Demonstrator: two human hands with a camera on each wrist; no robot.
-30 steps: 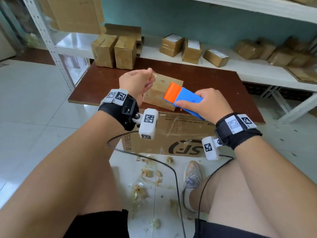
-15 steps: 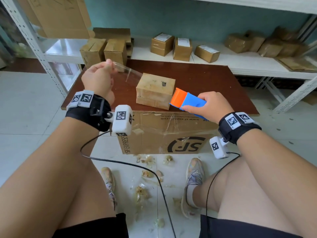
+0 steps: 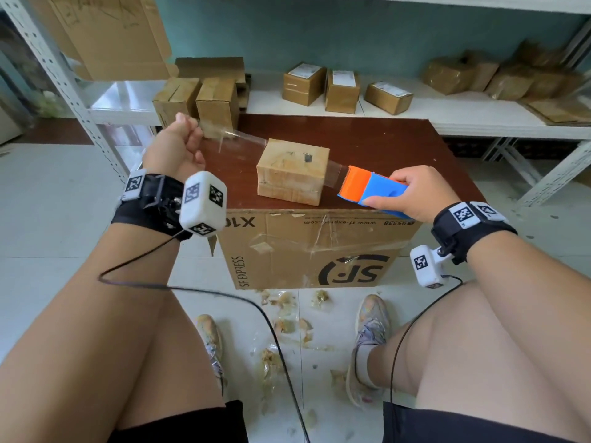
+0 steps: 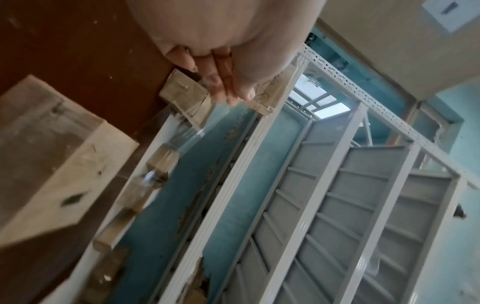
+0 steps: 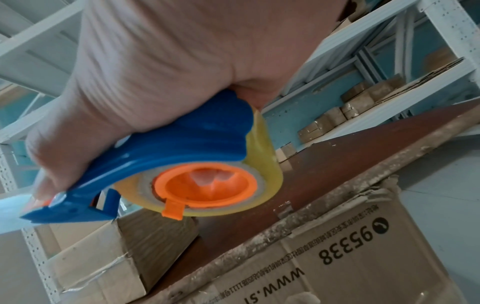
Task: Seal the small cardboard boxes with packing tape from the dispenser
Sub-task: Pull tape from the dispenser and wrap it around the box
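Tape [image 3: 243,138] spans our small box [image 3: 292,169], mid-surface [image 3: 399,148]: thin, clingy and quick to wrinkle, so we keep it taut. Left hand [image 3: 179,145] at 10 o'clock pinches its free end; right hand [image 3: 412,193] at 3 o'clock wraps the light dispenser [image 3: 371,190].

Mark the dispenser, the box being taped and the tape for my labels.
dispenser [image 3: 380,192], head view, blue body.
box [image 3: 295,158], head view, top face.
tape [image 3: 243,138], head view, stretched strip left of box.
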